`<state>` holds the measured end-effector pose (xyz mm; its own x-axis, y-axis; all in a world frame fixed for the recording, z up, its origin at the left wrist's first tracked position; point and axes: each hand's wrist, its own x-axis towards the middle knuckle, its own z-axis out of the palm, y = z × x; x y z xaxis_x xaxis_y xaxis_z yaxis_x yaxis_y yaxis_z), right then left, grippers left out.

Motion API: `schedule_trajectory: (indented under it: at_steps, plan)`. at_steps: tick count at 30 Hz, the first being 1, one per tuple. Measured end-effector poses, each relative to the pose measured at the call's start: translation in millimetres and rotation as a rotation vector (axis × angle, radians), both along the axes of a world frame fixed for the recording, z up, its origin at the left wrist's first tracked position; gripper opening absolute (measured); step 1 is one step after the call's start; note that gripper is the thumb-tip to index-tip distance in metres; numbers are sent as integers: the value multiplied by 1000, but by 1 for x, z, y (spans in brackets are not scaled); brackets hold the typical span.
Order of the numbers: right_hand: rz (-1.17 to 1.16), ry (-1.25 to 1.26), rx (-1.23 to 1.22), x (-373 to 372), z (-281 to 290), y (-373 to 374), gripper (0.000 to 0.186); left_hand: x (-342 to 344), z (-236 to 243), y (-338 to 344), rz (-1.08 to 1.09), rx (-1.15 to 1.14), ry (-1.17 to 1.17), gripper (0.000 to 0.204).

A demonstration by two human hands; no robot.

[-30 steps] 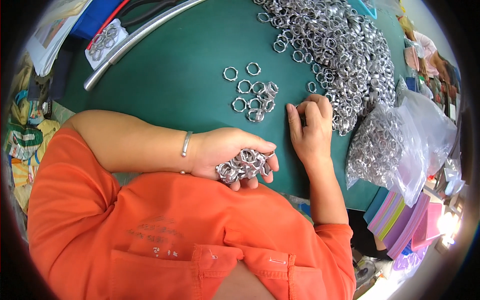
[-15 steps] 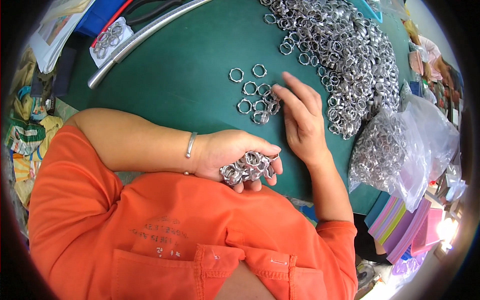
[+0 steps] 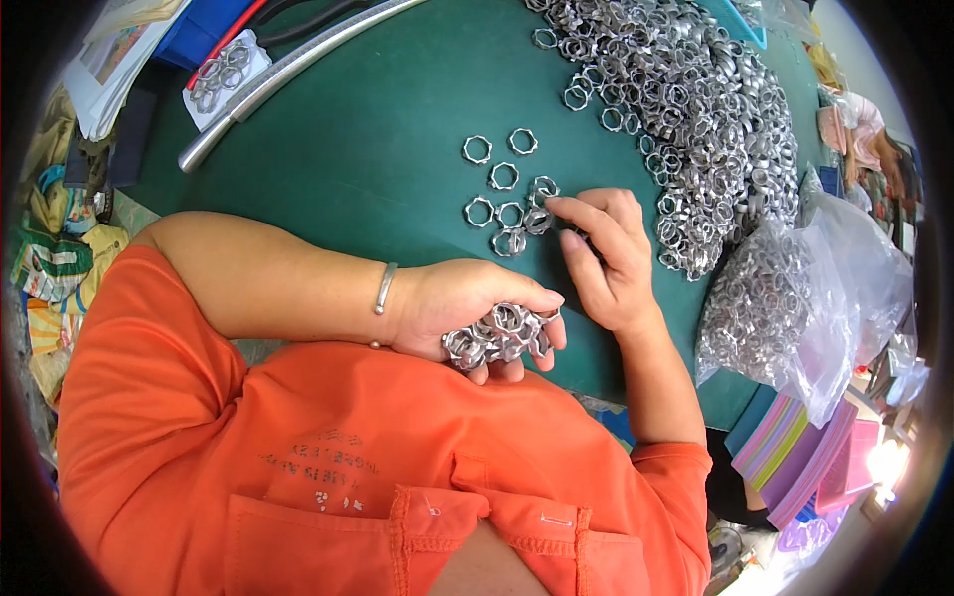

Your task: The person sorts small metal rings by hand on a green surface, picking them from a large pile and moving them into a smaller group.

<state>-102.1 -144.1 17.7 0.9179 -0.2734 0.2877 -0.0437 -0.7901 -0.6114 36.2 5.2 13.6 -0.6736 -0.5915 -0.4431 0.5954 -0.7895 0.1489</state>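
My left hand point(image 3: 447, 294) cups metal rings point(image 3: 492, 336), best held level; my right hand point(image 3: 611, 258) is at the loose rings point(image 3: 538, 221) — pinching or not, I can't tell — so I'd move gently.

The head camera (a wide fisheye) is looking down from near on left hand point(image 3: 447, 298), right hand point(image 3: 618, 263) and table point(image 3: 338, 129).

Bright scene, glare point(image 3: 887, 461) lower right

Orange short-sleeved shirt point(image 3: 397, 437), silver bangle point(image 3: 385, 289)
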Motion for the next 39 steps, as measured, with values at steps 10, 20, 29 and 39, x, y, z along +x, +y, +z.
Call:
schedule_trajectory:
  at_steps: [10,20,29,39]
  plan:
    - [-83,-39,199,-8,-8,-8,31,1,-3,1,0,-16,28,34]
    - [42,-57,-78,-5,-16,0,35,2,3,1,-59,-166,-50,33]
    - [256,39,-246,8,-1,12,31,2,4,0,-102,-262,-44,34]
    - [135,0,-113,19,-1,12,35,3,6,-2,-90,-210,-40,36]
